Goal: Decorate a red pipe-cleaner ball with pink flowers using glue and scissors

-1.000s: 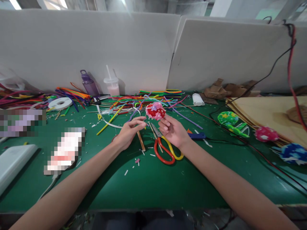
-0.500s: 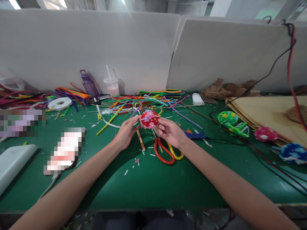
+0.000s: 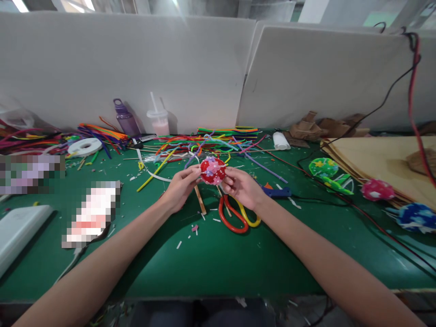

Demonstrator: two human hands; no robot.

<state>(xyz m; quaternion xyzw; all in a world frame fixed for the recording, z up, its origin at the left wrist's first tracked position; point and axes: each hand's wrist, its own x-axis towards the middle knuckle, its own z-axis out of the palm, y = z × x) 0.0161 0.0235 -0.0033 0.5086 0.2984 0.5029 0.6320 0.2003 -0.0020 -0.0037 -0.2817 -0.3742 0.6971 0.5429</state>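
Note:
Between my two hands, above the green table, is a small round red ornament with pink and lilac flowers and white beads on it. My left hand pinches its left edge between thumb and fingers. On the opposite edge, my right hand grips it with curled fingers. Just below the right hand lie scissors with one red and one yellow handle loop; their blades are hidden. A thin brown stick lies beneath the ornament. The blue glue gun rests right of my right hand.
Colourful pipe cleaners pile up behind my hands. A purple bottle and a drink cup stand by the white partition. Green, pink and blue ornaments lie at right. A blurred-out phone-like object lies left.
The red ornament has turned slightly in my fingers, so its flowers face me more fully. My left fingertips have shifted a little on its edge; the right hand stays nearly in place.

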